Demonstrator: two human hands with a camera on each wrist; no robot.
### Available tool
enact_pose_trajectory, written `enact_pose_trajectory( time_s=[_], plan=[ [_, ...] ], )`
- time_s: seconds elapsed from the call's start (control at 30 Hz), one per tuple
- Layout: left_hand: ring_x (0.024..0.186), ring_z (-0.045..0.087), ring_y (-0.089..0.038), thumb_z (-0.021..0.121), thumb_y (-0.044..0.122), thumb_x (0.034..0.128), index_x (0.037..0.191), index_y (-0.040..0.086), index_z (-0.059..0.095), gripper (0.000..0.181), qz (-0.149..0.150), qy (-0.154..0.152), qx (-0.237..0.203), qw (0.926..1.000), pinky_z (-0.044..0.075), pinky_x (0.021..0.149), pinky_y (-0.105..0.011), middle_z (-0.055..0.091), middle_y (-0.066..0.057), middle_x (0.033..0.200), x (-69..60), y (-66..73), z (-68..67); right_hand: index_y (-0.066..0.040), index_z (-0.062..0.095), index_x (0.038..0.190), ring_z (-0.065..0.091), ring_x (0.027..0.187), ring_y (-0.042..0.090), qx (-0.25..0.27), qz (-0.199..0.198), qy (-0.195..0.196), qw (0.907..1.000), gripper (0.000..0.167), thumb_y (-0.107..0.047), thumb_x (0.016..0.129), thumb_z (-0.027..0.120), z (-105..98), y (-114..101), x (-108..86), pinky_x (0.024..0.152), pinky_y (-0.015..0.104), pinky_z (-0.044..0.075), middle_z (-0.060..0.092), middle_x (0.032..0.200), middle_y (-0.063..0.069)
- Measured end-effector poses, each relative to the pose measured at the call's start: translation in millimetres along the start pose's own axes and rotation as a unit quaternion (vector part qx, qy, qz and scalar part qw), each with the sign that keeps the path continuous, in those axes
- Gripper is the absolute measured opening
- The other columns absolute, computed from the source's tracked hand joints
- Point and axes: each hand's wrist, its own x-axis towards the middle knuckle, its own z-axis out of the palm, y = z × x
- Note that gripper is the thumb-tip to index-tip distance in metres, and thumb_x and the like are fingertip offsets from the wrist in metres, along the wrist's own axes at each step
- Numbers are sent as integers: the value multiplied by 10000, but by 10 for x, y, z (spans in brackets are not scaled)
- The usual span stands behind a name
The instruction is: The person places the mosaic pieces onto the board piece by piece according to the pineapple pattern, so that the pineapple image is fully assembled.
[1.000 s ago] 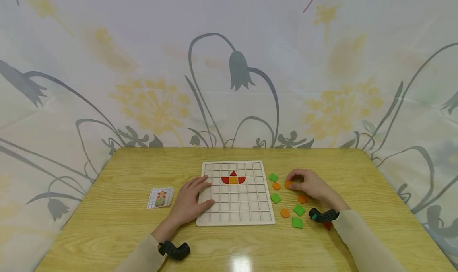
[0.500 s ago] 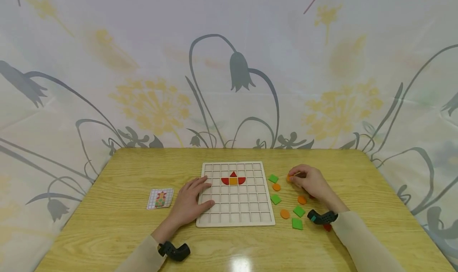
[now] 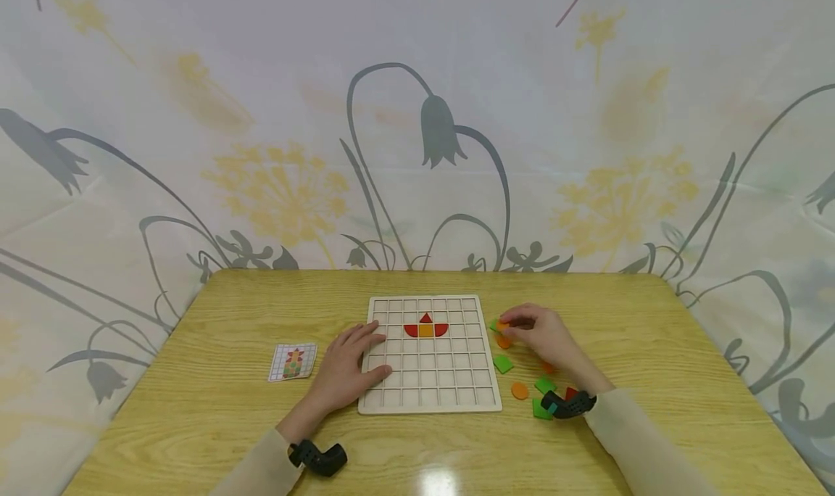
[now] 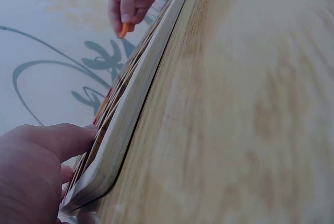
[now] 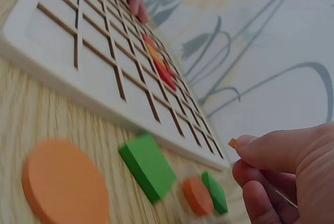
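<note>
My right hand point(image 3: 540, 331) pinches an orange piece point(image 3: 501, 325) between thumb and fingertips, just off the right edge of the white grid board point(image 3: 430, 373). In the right wrist view only a small bit of that orange piece point(image 5: 233, 143) shows at the fingertips. My left hand point(image 3: 344, 365) rests on the board's left edge with its fingers spread. On the board, a red triangle point(image 3: 426, 318) stands above an orange square point(image 3: 426, 331), which has a red rounded piece point(image 3: 411, 331) on its left and another point(image 3: 441, 330) on its right.
Right of the board lie green squares point(image 3: 503, 364), orange discs point(image 3: 519, 390) and a red piece point(image 3: 571, 394), some partly hidden by the right hand and wrist. A card point(image 3: 292, 362) with a coloured pattern on a grid lies left of the board on the wooden table point(image 3: 215, 409).
My right hand has moved left toward the board, carrying the orange piece over the loose pieces beside it. The left hand has stayed on the board's edge.
</note>
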Motion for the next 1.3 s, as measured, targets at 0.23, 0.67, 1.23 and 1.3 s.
enact_pose_trajectory(
  time_s=[0.23,0.67,1.23,1.3],
  plan=[
    [1436,310,-351,715,394,891,1354,113,618,550,-19,-22,38,10000,222,1134,-608,428,-55,1542,2,2,1,-72,763,1032,653,885,190,117,-107,-267,9995,144,-97,891,751,244,-121,47,736,256,542,688,1085,88],
    [1436,312,-349,721,386,885,1349,111,622,548,-33,7,32,10000,224,1134,-606,432,-56,1540,13,5,0,-145,775,969,655,897,145,-155,-895,-693,9935,84,-132,887,766,766,-345,225,771,273,562,695,1022,-18],
    [1436,311,-344,710,402,885,1337,116,629,542,-91,13,-5,10000,232,1128,-610,431,-45,1541,-1,13,12,-162,776,930,591,801,114,-199,-1027,-730,9918,76,-110,873,774,1042,-322,255,687,271,510,662,979,-50],
    [1436,311,-343,708,405,886,1336,116,629,540,-93,9,9,10000,232,1129,-609,432,-46,1540,3,14,7,-164,778,930,587,797,108,-241,-1064,-693,9916,72,-120,873,777,1049,-314,258,685,266,506,660,972,-55]
  ],
)
